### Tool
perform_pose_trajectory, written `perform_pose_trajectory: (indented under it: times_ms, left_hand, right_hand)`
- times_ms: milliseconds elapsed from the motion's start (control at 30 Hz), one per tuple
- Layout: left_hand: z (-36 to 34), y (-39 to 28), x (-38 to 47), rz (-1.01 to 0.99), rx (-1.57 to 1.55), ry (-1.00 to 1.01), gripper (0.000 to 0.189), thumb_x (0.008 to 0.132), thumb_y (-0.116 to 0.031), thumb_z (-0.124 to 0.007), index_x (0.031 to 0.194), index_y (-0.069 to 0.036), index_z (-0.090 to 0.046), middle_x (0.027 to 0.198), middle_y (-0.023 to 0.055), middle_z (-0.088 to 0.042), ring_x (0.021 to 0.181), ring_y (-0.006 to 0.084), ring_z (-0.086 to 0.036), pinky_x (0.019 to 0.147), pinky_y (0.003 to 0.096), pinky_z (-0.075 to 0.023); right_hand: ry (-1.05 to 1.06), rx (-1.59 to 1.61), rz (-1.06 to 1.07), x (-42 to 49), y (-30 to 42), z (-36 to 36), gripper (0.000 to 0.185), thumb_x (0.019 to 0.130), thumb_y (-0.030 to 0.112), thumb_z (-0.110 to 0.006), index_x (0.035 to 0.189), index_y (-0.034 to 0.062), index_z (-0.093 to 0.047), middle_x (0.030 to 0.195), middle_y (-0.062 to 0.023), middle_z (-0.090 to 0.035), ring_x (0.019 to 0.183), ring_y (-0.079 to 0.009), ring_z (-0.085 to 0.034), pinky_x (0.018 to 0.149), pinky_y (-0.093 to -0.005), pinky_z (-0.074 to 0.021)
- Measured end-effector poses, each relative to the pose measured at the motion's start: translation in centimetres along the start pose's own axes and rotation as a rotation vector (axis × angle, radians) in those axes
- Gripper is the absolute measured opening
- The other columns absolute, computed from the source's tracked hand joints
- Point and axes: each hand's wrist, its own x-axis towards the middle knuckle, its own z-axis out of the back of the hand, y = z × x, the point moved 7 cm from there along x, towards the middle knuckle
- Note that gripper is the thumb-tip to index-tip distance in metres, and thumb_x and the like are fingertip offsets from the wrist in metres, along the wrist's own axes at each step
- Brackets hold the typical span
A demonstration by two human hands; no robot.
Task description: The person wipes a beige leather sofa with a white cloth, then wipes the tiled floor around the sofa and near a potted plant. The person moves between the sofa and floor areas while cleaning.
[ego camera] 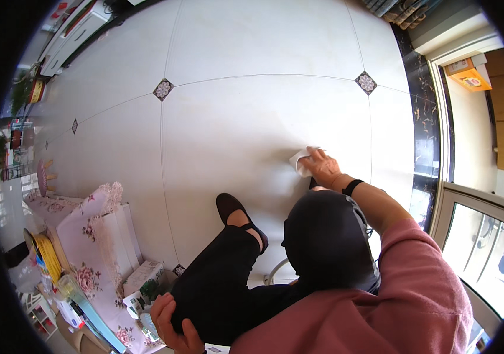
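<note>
A crumpled white cloth or tissue [299, 162] is gripped in my right hand [322, 167], low over the pale tiled floor [252, 119] and just ahead of my right foot. A dark band circles that wrist. My left hand [176, 325] is at the lower left, beside my black-trousered left knee, with its fingers apart and nothing seen in it. My left foot, in a dark shoe [230, 207], is on the floor. The tip of the right shoe is mostly hidden behind the hand and knee.
At left is a table with a floral lace-edged cloth [86, 274], bearing several items. A printed box [145, 279] sits beside it. A small stool [44, 176] and white drawers [77, 37] lie farther off. At right are a black marble strip [424, 115], a door frame [477, 201] and an orange box [468, 75].
</note>
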Motion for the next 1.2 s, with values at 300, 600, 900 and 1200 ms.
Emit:
perform_pose_trajectory:
  times_ms: [300, 600, 900, 1200]
  left_hand:
    - [-0.6, -1.1, 5.4, 0.032, -0.051, 0.096, 0.034, 0.094, -0.017, -0.052, 0.117, 0.007, -0.056, 0.124, 0.0218, -0.055, 0.112, 0.0356, -0.054, 0.1, 0.0436, -0.042]
    - [-1.6, -1.0, 8.1, 0.049, -0.073, 0.133, 0.035, 0.093, -0.016, -0.053, 0.118, 0.008, -0.056, 0.122, 0.0232, -0.055, 0.11, 0.0364, -0.055, 0.096, 0.0436, -0.0447]
    - [-2.4, -1.3, 10.6, 0.023, -0.04, 0.181, 0.033, 0.093, -0.016, -0.054, 0.116, 0.007, -0.056, 0.119, 0.0229, -0.057, 0.109, 0.0367, -0.056, 0.096, 0.0443, -0.045]
    - [-2.5, -0.7, 11.6, 0.072, -0.049, 0.199, 0.03, 0.093, -0.015, -0.054, 0.115, 0.004, -0.056, 0.12, 0.0219, -0.057, 0.109, 0.0369, -0.056, 0.098, 0.0464, -0.0432]
  right_hand:
    - [-0.028, -0.062, 0.157, 12.6, -4.8, -3.5, 0.022, 0.08, 0.009, -0.059, 0.098, 0.0188, -0.067, 0.118, -0.0127, -0.048, 0.109, -0.0304, -0.054, 0.077, -0.0402, -0.0576]
    - [-0.084, -0.007, 0.052, 16.3, -6.4, -1.6, 0.025, 0.084, 0.009, -0.057, 0.104, 0.0184, -0.069, 0.11, -0.0107, -0.05, 0.101, -0.0316, -0.053, 0.077, -0.0398, -0.0558]
    - [0.124, -0.079, 0.479, 8.5, -0.7, -5.3, 0.024, 0.079, 0.015, -0.063, 0.1, 0.0222, -0.071, 0.112, -0.0091, -0.051, 0.11, -0.0324, -0.05, 0.085, -0.035, -0.054]
    - [-0.046, 0.011, -0.303, 27.9, -12.8, 1.9, 0.044, 0.082, -0.004, -0.052, 0.118, 0.0194, -0.062, 0.119, -0.015, -0.052, 0.108, -0.037, -0.051, 0.087, -0.0445, -0.051]
